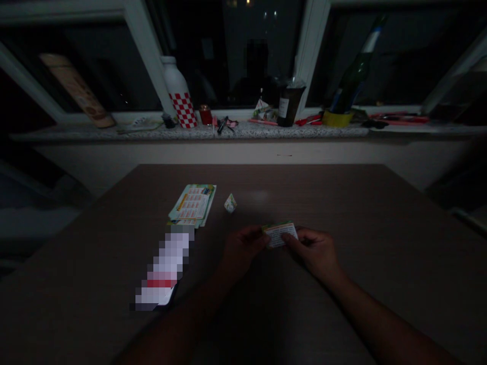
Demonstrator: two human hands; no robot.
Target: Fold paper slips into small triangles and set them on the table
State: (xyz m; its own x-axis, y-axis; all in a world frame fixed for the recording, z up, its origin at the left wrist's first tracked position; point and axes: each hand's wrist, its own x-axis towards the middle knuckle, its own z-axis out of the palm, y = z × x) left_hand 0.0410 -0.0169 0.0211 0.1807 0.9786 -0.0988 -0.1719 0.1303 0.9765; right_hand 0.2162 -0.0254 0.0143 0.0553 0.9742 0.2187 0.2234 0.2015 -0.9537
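Note:
Between my two hands, above the brown table, is a small folded piece of printed paper [279, 235] with dense text and a green and orange upper edge. My left hand [245, 246] pinches its left end, and my right hand [315, 251] grips the right end with the thumb lying over the front. The fingers behind the paper are mostly hidden. Beyond my left hand stands a small folded paper shape [230, 203], pointed at the top. Farther left lies a stack of printed sheets [192, 203] with calendar-like grids.
A phone-like device [163, 271] with a bright, blurred-out screen lies left of my forearms. Along the granite windowsill [236, 132] stand a checked white bottle [182, 101], a dark cup [289, 104], a green bottle [352, 76] and a tan cylinder [78, 94]. The room is dim.

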